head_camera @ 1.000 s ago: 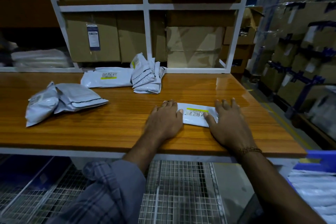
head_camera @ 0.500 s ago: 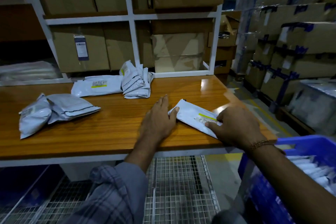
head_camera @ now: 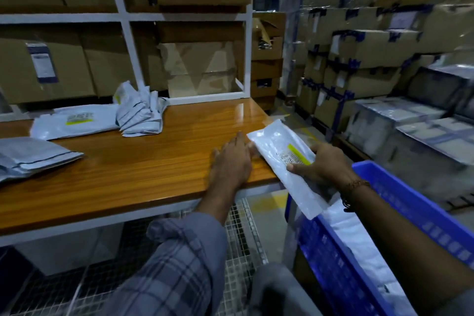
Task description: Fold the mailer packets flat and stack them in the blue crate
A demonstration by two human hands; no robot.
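White folded mailer packet [head_camera: 279, 159] off table [head_camera: 128, 169] corner, pinched by right hand [head_camera: 325, 168], thumb on label. Left hand [head_camera: 230, 161] flat on wood, fingertips touching packet's far end. Long axis runs far-left to near-right, near end over blue crate [head_camera: 410, 202]. Step: transfer. Next: lower flat onto stack inside.
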